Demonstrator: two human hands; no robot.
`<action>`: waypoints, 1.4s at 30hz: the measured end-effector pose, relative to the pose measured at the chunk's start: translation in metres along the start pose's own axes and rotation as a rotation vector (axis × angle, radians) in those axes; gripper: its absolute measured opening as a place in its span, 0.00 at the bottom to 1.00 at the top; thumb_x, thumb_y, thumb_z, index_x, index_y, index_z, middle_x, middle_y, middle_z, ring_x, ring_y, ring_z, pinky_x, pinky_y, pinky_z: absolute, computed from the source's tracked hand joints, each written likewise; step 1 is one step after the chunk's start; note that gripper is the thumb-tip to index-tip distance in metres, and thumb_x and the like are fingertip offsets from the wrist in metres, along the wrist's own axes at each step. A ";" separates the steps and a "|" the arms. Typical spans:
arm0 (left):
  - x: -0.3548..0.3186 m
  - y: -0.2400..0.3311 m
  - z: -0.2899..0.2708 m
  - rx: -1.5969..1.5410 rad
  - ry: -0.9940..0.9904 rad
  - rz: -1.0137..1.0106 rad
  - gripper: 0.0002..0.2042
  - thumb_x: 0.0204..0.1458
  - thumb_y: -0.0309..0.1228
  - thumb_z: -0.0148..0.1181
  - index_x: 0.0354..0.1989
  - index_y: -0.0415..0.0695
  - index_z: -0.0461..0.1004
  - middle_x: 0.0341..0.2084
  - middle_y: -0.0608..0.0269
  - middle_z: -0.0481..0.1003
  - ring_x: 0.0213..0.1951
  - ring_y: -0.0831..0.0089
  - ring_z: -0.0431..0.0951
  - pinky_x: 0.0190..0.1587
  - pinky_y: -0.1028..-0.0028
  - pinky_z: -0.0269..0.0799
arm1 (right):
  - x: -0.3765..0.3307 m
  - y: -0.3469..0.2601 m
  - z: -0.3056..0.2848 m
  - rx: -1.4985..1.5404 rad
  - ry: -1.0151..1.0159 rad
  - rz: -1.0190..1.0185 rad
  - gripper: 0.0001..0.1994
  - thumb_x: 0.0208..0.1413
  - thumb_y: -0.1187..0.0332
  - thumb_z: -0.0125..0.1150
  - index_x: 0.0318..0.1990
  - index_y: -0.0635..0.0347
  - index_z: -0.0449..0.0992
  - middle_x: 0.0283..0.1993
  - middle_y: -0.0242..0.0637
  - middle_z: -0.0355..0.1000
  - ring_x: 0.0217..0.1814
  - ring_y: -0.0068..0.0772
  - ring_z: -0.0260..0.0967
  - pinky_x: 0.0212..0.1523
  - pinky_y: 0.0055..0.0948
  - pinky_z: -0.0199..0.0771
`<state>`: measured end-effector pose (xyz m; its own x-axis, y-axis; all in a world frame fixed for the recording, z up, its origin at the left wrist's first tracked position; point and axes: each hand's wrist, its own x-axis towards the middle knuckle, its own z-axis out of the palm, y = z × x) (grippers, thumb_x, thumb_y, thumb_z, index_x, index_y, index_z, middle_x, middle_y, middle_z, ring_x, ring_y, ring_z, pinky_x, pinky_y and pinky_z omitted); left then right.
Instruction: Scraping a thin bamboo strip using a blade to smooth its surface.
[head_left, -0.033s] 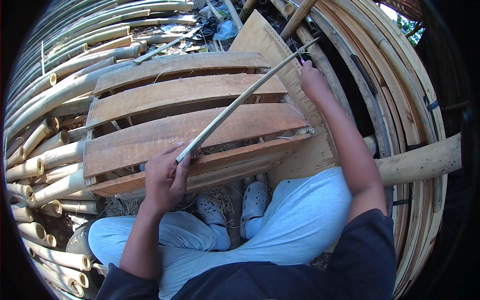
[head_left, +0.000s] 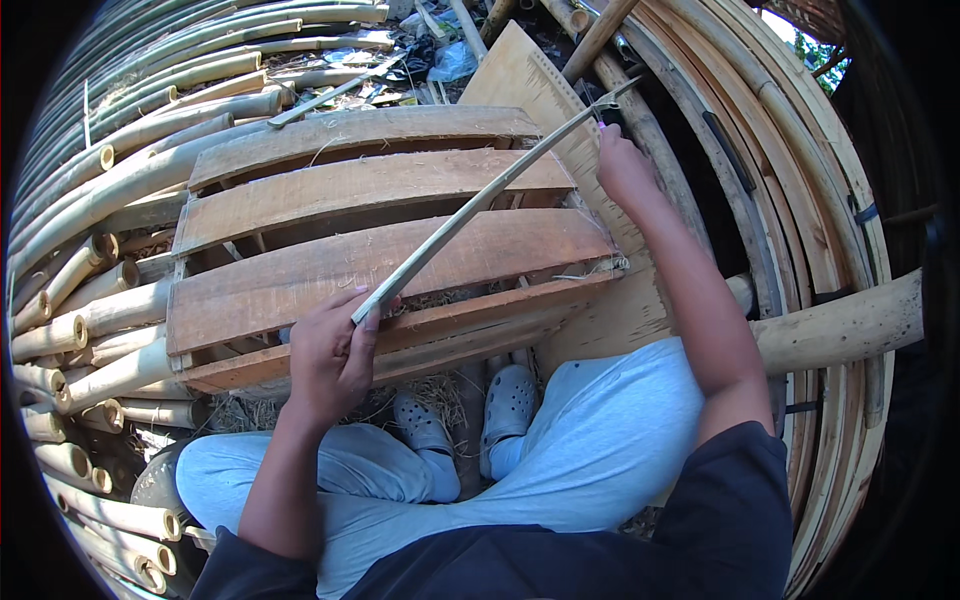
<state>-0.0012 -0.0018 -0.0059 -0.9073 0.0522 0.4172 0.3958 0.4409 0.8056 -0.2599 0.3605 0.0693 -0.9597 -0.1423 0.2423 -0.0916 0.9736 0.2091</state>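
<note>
My left hand (head_left: 332, 352) is closed around the near end of a long, narrow bamboo strip (head_left: 470, 208). The strip slants up and away to the right over a slatted wooden crate (head_left: 400, 243). Close to its far end, my right hand (head_left: 628, 165) is closed on what looks like a small knife (head_left: 606, 104), which meets the strip. Most of this tool is hidden by the fingers and too small to see well. Thin shavings lie on the crate's slats.
Stacked bamboo poles (head_left: 130, 300) fill the left side. A plywood board (head_left: 590, 310) leans behind the crate's right end. Long bamboo lengths (head_left: 790, 150) curve along the right, and a thick pole (head_left: 840, 320) juts in there. My clogs (head_left: 510, 400) are below the crate.
My right hand has shifted very slightly to the left near the strip's far end. The left hand and the strip look nearly the same.
</note>
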 end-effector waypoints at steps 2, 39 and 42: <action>-0.003 -0.002 -0.001 -0.018 0.018 -0.021 0.13 0.66 0.27 0.47 0.47 0.34 0.79 0.41 0.50 0.82 0.44 0.62 0.84 0.51 0.69 0.76 | -0.002 -0.017 -0.006 0.019 -0.037 -0.074 0.06 0.65 0.70 0.41 0.43 0.63 0.62 0.37 0.64 0.76 0.42 0.66 0.76 0.43 0.62 0.73; 0.003 0.008 0.000 -0.007 -0.006 0.024 0.12 0.64 0.27 0.49 0.44 0.36 0.81 0.40 0.53 0.83 0.48 0.56 0.82 0.58 0.62 0.71 | 0.018 0.005 -0.009 1.113 0.110 0.568 0.19 0.72 0.54 0.39 0.37 0.60 0.67 0.21 0.31 0.63 0.14 0.29 0.60 0.16 0.35 0.63; 0.001 0.006 0.002 -0.003 0.027 0.041 0.12 0.63 0.27 0.51 0.46 0.38 0.80 0.37 0.53 0.83 0.44 0.56 0.82 0.58 0.62 0.72 | 0.025 0.011 -0.015 0.765 0.402 0.372 0.19 0.68 0.55 0.46 0.42 0.66 0.70 0.25 0.44 0.73 0.19 0.39 0.72 0.22 0.39 0.71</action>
<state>-0.0003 0.0029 -0.0011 -0.8861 0.0458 0.4613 0.4332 0.4358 0.7889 -0.2813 0.3650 0.0916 -0.8118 0.2897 0.5069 -0.0840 0.8012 -0.5925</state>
